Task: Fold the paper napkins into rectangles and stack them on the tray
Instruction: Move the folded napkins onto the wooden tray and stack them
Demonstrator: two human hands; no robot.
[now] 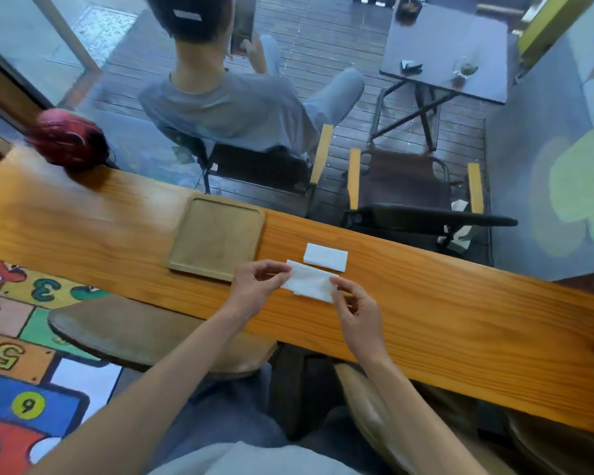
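1. The left hand (254,282), just below the middle of the frame, pinches the left end of a white paper napkin (309,283) between thumb and fingertips; its grip is pressed together on the paper.
2. The right hand (355,311), a little lower and to the right, pinches the napkin's right end the same way, its other fingers curled loosely under.
3. This napkin is a folded rectangle held between the two hands over the wooden surface (460,313); whether it touches the wood cannot be told.
4. A second folded napkin (325,257) lies flat on the surface just above the held one, toward the far edge, with their near corners almost meeting.
5. The wooden tray (186,258) sits on the surface left of both napkins, centre-left in the frame, with the left hand near its lower right corner.
6. A dark red helmet (67,138) rests at the surface's far edge in the upper left of the frame.
7. Beyond the surface, at upper centre, a person in a grey top (227,108) sits in a chair with their back to the camera, holding a phone (242,25).
8. A small dark table (446,53) stands in the upper right.
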